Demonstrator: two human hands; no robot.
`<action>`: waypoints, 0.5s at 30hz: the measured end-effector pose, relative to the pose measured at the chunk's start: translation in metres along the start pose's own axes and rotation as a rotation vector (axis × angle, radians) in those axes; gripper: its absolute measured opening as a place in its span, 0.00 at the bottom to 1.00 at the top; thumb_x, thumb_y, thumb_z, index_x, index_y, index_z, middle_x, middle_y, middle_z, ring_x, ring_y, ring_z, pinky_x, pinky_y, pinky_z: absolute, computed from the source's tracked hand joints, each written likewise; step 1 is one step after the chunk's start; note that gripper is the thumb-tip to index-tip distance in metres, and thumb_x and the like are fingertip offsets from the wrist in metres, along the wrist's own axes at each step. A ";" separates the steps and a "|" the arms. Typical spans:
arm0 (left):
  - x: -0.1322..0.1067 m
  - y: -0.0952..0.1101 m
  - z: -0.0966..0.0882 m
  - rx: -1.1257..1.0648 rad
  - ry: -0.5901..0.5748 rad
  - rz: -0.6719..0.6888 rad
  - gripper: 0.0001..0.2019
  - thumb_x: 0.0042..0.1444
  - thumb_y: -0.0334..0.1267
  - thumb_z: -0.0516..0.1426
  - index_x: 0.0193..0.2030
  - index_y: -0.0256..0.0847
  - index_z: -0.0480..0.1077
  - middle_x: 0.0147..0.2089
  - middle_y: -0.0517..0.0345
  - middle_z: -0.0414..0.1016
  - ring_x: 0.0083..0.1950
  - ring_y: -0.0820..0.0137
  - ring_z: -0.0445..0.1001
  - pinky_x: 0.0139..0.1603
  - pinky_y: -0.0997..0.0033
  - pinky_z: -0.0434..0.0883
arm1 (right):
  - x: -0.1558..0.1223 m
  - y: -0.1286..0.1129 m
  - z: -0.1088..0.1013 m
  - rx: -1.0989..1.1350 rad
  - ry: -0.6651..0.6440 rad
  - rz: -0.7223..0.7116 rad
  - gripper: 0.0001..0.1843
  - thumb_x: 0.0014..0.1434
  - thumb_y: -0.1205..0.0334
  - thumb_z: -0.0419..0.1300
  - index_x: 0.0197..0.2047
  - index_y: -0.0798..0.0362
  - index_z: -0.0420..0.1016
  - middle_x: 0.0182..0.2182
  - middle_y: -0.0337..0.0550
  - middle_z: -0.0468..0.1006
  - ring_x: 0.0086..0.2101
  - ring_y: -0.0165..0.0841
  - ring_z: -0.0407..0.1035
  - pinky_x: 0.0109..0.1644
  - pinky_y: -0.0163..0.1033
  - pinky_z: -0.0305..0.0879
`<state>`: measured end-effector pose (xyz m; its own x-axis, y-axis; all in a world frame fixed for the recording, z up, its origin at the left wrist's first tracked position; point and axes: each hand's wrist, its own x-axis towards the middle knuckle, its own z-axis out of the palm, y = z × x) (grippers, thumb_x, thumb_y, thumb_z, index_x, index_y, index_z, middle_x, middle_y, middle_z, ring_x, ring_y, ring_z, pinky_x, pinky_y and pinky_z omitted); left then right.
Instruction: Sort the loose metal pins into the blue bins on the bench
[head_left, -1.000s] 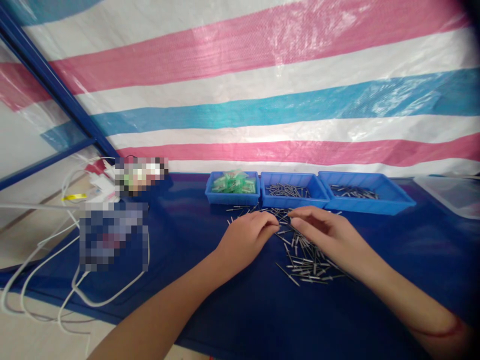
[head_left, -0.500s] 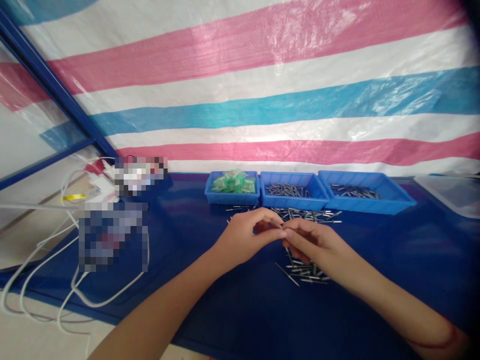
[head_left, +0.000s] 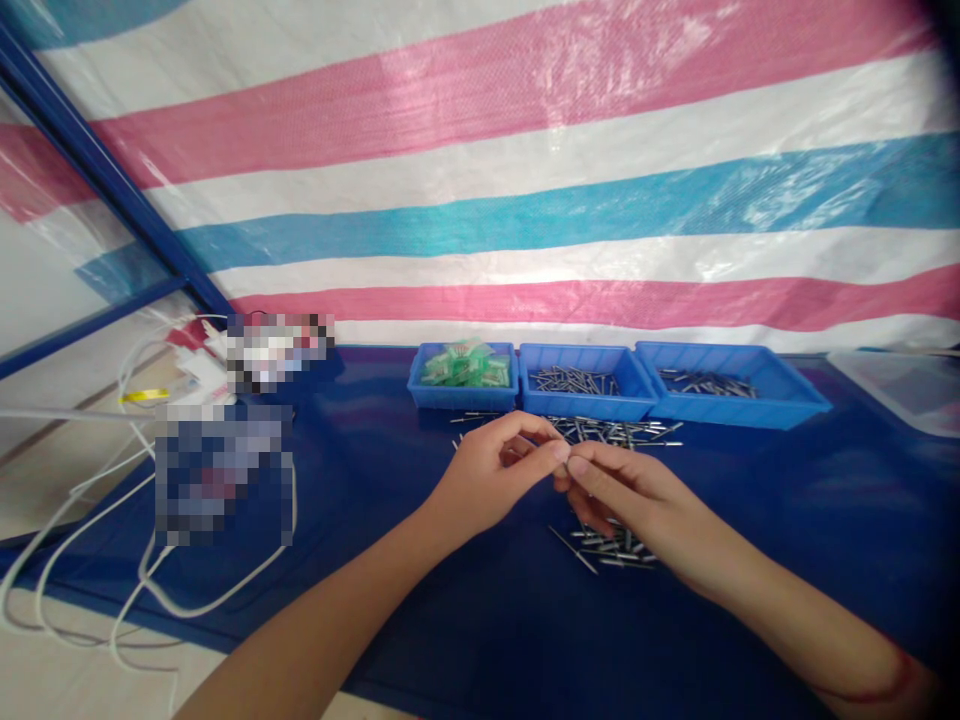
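Note:
My left hand (head_left: 502, 465) and my right hand (head_left: 634, 490) meet fingertip to fingertip above the blue table. Both are pinched closed around something small that the fingers hide; I cannot make out what it is. Below my right hand lies a pile of rivets (head_left: 611, 548), thin metal pins with thicker sleeves. Behind the hands, more loose rivets (head_left: 622, 432) are spread in front of the bins, partly covered by my fingers.
Along the back stand a blue bin (head_left: 412, 385) of green packets (head_left: 465, 368), a middle bin (head_left: 592, 405) and a right bin (head_left: 750, 410), both holding metal pins. A clear plastic container (head_left: 900, 385) sits far right. White cables (head_left: 202, 605) loop at the left.
The pinched fingertips have shifted slightly, my left thumb and index finger now pressed closer together. The rivet piles and bins look the same.

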<state>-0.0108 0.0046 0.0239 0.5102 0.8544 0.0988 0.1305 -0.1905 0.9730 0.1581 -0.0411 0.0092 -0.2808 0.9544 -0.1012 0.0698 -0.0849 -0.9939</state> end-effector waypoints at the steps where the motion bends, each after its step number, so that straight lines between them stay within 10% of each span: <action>1: 0.000 0.000 0.000 0.001 0.016 0.001 0.09 0.57 0.41 0.58 0.39 0.37 0.71 0.35 0.57 0.75 0.35 0.73 0.73 0.37 0.76 0.68 | 0.000 0.000 0.000 0.006 0.000 -0.002 0.20 0.61 0.44 0.53 0.34 0.55 0.68 0.21 0.35 0.66 0.20 0.24 0.56 0.24 0.33 0.50; 15: 0.003 -0.008 0.001 -0.144 -0.023 -0.031 0.10 0.54 0.41 0.60 0.38 0.36 0.75 0.36 0.57 0.77 0.36 0.72 0.73 0.40 0.74 0.67 | 0.001 0.002 -0.002 -0.040 0.289 -0.172 0.10 0.56 0.54 0.62 0.34 0.52 0.69 0.22 0.33 0.65 0.22 0.25 0.59 0.25 0.31 0.56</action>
<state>-0.0094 0.0079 0.0163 0.5273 0.8471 0.0654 0.0235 -0.0915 0.9955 0.1597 -0.0399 0.0074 -0.0088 0.9960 0.0894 0.0842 0.0898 -0.9924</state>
